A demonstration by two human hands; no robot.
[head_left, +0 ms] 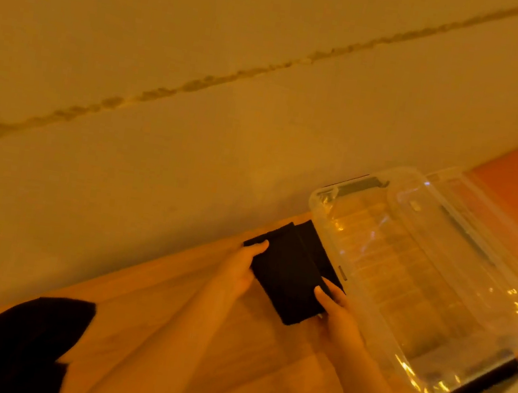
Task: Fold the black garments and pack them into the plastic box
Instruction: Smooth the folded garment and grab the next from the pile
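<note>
While both hands, left [237, 271] and right [336, 310], are pinching the folded garment [289, 280], I'm keeping it flat, heading for the box [432, 280] at three o'clock.

The whole scene carries a warm orange-yellow cast; the folded garment [289, 277] is plain black, with no print to be seen; the loose garment [13, 348] at the lower left is the same plain black; the plastic box [433, 271] is clear, with black latches at its ends; the counter [228, 358] shows light wood grain; the wall [204, 55] is pale, crossed by a darker rough line.
</note>
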